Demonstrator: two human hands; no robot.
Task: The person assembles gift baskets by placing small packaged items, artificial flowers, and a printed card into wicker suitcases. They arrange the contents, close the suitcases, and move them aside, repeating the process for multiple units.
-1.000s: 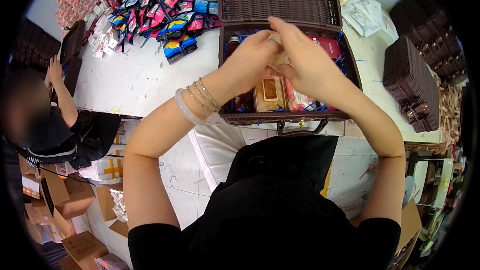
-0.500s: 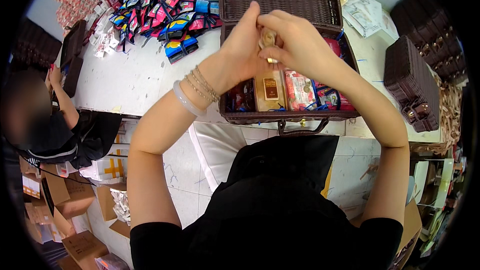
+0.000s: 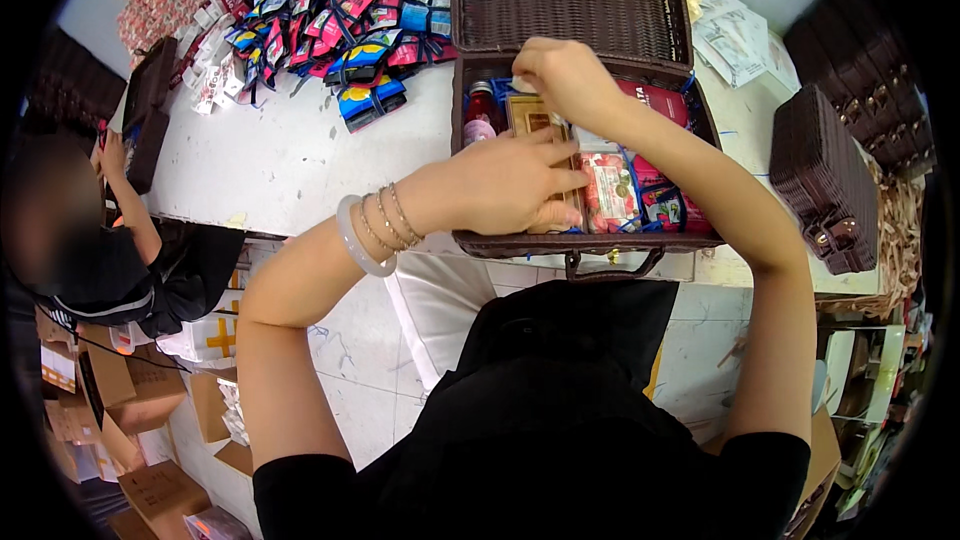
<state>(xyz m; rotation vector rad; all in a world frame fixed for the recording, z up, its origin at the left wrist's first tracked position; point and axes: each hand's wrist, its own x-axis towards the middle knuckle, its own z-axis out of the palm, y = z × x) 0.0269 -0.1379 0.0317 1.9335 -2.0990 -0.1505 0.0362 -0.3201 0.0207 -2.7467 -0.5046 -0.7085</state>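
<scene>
An open dark brown wicker case (image 3: 640, 243) holds packed goods. My left hand (image 3: 505, 185) lies flat over its front left part, fingers spread, covering much of a gold-coloured box (image 3: 527, 112). At the back of the case, my right hand (image 3: 570, 83) is closed with its fingertips pinched downward; something pale shows beneath them, too hidden to name. A bottle of red liquid (image 3: 481, 105) stands left of the gold box. To the right of my left fingers sits a floral-wrapped packet (image 3: 609, 195), and a dark red box (image 3: 660, 103) lies behind it.
A heap of pink and blue packets (image 3: 350, 20) covers the table's back left. At right stands a closed wicker case (image 3: 825, 180), with more stacked behind it. White papers (image 3: 735, 35) lie beyond the open lid. A co-worker (image 3: 90, 220) sits at far left, near cardboard boxes (image 3: 130, 380).
My hands have parted from around a small round cream-and-gold thing. The left came down onto the gold box; the right stays near the back of the case. The view shifted slightly.
</scene>
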